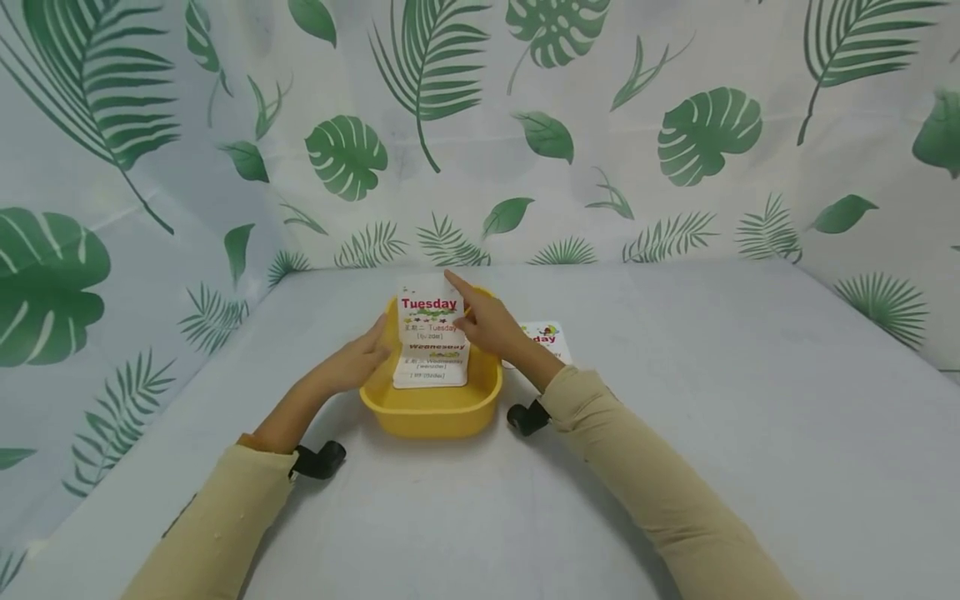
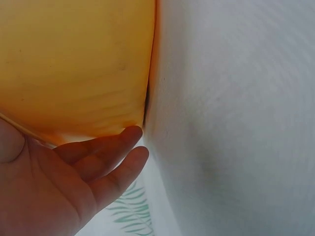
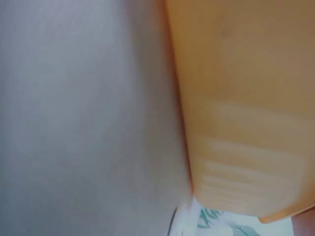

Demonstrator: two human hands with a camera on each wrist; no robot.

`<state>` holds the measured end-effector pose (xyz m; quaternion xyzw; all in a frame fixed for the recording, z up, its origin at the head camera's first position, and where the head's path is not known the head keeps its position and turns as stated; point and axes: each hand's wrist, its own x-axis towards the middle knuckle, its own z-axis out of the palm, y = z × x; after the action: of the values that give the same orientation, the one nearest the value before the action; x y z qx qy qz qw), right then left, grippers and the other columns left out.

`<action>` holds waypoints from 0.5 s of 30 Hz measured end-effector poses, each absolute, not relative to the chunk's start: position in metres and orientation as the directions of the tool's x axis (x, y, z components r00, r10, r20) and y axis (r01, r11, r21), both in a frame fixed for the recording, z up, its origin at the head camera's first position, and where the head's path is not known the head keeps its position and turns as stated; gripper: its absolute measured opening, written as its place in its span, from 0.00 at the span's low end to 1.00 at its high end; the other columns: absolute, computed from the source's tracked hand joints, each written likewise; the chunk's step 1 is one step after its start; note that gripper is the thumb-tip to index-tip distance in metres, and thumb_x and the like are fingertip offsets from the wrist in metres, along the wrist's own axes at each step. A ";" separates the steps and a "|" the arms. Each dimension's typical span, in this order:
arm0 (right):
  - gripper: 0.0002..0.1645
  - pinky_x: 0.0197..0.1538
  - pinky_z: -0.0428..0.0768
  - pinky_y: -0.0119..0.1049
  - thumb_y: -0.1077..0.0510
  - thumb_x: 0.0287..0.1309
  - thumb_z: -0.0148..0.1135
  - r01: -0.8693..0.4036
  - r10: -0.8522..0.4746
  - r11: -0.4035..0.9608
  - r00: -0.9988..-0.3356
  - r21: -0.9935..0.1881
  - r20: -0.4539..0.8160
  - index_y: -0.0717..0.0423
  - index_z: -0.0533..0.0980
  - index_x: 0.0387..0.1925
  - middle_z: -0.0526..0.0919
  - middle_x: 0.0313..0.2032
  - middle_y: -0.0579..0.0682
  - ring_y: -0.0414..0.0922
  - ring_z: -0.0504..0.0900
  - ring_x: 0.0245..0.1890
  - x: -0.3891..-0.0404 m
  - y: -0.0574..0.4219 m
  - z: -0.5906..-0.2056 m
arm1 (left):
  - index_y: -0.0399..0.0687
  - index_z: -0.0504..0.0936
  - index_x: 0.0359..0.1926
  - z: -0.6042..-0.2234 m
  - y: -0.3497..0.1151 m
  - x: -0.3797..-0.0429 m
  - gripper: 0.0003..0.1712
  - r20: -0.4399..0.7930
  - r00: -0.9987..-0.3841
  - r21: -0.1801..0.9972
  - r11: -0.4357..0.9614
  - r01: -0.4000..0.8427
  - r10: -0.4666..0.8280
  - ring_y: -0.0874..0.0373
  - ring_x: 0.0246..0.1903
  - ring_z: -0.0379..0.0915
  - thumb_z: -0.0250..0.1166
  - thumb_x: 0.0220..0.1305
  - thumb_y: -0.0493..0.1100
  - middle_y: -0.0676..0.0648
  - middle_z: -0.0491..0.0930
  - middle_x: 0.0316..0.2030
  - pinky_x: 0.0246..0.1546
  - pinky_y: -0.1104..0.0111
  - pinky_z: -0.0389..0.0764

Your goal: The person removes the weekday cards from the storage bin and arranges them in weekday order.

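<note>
A yellow plastic basin stands on the white-covered table. My left hand holds its left side, with the thumb over the rim; in the left wrist view the fingers lie along the outer wall. With my right hand I grip the right edge of a white "Tuesday" card, index finger stretched toward its top corner. That card stands tilted up above the basin and overlaps a "Wednesday" card inside. The right wrist view shows the basin's outer wall, with the fingers hidden.
Another printed card, its text ending in "day", lies on the table just right of the basin, partly behind my right wrist. Black wrist mounts jut out below both sleeves. Leaf-patterned cloth rises behind and at the left.
</note>
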<state>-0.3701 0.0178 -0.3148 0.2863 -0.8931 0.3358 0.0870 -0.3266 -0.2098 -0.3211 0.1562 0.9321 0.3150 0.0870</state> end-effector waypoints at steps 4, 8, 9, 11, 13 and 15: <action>0.40 0.27 0.70 0.30 0.65 0.60 0.53 -0.591 -0.369 0.535 -0.806 -0.603 0.462 0.49 0.49 0.70 0.77 0.36 0.55 0.43 0.70 0.22 -0.367 0.025 -0.322 | 0.36 0.30 0.69 -0.323 -0.209 -0.327 0.34 -0.061 -0.935 0.621 0.746 0.239 0.349 0.41 0.70 0.31 0.36 0.72 0.43 0.36 0.33 0.70 0.68 0.50 0.40; 0.39 0.28 0.70 0.30 0.65 0.61 0.52 -0.594 -0.314 0.494 -0.803 -0.635 0.506 0.51 0.49 0.70 0.75 0.36 0.56 0.43 0.70 0.23 -0.365 0.031 -0.323 | 0.35 0.30 0.69 -0.322 -0.208 -0.326 0.34 -0.058 -0.935 0.622 0.745 0.241 0.351 0.41 0.70 0.30 0.36 0.72 0.43 0.35 0.32 0.70 0.68 0.50 0.39; 0.39 0.29 0.71 0.30 0.65 0.61 0.51 -0.591 -0.309 0.492 -0.805 -0.639 0.507 0.51 0.48 0.70 0.75 0.37 0.57 0.44 0.70 0.24 -0.364 0.032 -0.322 | 0.35 0.30 0.69 -0.321 -0.208 -0.326 0.34 -0.060 -0.935 0.621 0.747 0.239 0.349 0.41 0.70 0.30 0.36 0.72 0.43 0.35 0.32 0.70 0.68 0.50 0.39; 0.39 0.29 0.72 0.30 0.66 0.61 0.50 -0.590 -0.305 0.488 -0.806 -0.644 0.507 0.51 0.48 0.70 0.75 0.38 0.58 0.44 0.71 0.24 -0.363 0.036 -0.319 | 0.34 0.30 0.69 -0.320 -0.208 -0.326 0.34 -0.058 -0.936 0.616 0.750 0.241 0.348 0.41 0.69 0.30 0.35 0.72 0.42 0.35 0.32 0.70 0.68 0.50 0.39; 0.39 0.30 0.72 0.30 0.66 0.61 0.50 -0.587 -0.299 0.486 -0.808 -0.647 0.508 0.51 0.48 0.70 0.75 0.39 0.58 0.44 0.72 0.25 -0.364 0.041 -0.317 | 0.34 0.30 0.69 -0.320 -0.208 -0.325 0.34 -0.057 -0.936 0.616 0.750 0.241 0.347 0.41 0.69 0.30 0.35 0.72 0.42 0.35 0.32 0.70 0.68 0.50 0.39; 0.39 0.29 0.73 0.30 0.66 0.62 0.49 -0.579 -0.292 0.491 -0.813 -0.651 0.504 0.51 0.47 0.70 0.75 0.40 0.59 0.45 0.72 0.25 -0.365 0.048 -0.315 | 0.33 0.30 0.69 -0.320 -0.208 -0.326 0.34 -0.053 -0.935 0.616 0.749 0.246 0.351 0.40 0.69 0.30 0.36 0.72 0.42 0.34 0.32 0.70 0.68 0.50 0.39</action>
<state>-0.3648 0.0477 -0.3148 0.2571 -0.8474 0.4342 0.1655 -0.3257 -0.2078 -0.3202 0.1601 0.9313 0.3164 0.0830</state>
